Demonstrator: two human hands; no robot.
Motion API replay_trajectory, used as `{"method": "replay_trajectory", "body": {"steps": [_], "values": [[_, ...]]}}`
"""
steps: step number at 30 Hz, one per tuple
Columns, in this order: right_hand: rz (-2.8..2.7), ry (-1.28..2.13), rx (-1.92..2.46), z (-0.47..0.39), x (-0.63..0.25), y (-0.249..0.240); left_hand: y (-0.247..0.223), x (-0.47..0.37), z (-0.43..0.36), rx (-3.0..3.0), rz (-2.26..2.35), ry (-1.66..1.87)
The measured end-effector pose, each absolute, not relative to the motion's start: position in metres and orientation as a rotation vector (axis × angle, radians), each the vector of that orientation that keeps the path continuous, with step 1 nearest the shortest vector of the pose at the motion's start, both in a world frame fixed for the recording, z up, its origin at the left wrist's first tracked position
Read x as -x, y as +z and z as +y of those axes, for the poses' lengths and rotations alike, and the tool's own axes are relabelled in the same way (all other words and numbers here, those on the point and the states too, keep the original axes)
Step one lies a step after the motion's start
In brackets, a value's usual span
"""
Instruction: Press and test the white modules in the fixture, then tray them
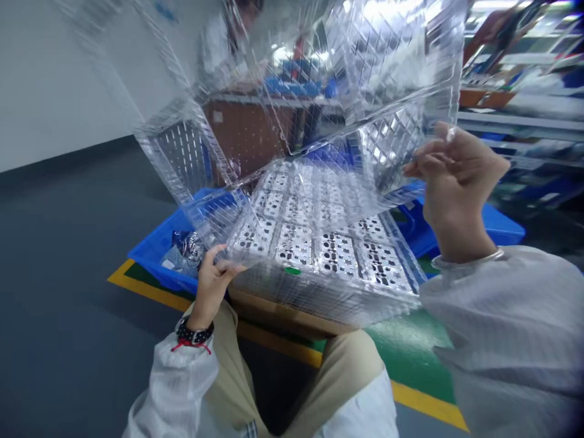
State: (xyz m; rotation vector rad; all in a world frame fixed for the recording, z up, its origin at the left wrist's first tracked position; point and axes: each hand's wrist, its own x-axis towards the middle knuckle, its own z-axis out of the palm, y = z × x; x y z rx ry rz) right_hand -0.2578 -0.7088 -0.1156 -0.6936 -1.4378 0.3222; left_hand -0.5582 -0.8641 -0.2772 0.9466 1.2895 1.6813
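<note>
Raised in front of me are clear plastic trays [387,67], tilted and overlapping, blurred by motion. My right hand [451,176] pinches their right edge. Below them lies a stack of clear trays [314,286], its top one filled with rows of flat metal parts [337,252] with dark holes. A green sticker [292,271] marks the stack's front side. My left hand [214,280] is closed at the front left corner, where the lower edge of a raised tray meets the stack. The stack rests on a brown cardboard box [283,310].
A blue bin [159,277] with plastic bags stands left of the stack. More blue containers [499,228] are at the right. Behind are a brown box [246,137], a person [223,45] and shelves [524,121]. Yellow tape [424,404] crosses the floor.
</note>
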Motion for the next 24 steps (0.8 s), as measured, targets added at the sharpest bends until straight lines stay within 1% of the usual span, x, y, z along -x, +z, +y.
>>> {"method": "replay_trajectory", "body": {"steps": [3, 8, 13, 17, 24], "values": [[-1.471, 0.294, 0.702, -0.711, 0.263, -0.107, -0.275, 0.558, -0.862, -0.931, 1.331, 1.655], [-1.539, 0.254, 0.596, -0.710, 0.270, -0.095, -0.274, 0.557, -0.863, -0.952, 1.325, 1.627], [-1.539, 0.294, 0.664, -0.701, 0.273, -0.090, -0.277, 0.557, -0.865, -0.983, 1.324, 1.640], [-1.439, 0.406, 0.742, -0.693, 0.273, -0.099, -0.280, 0.557, -0.869, -1.016, 1.312, 1.706], [-1.167, 0.711, 0.983, -0.689, 0.262, -0.137, -0.281, 0.540, -0.880, -0.935, 1.481, 1.959]]}}
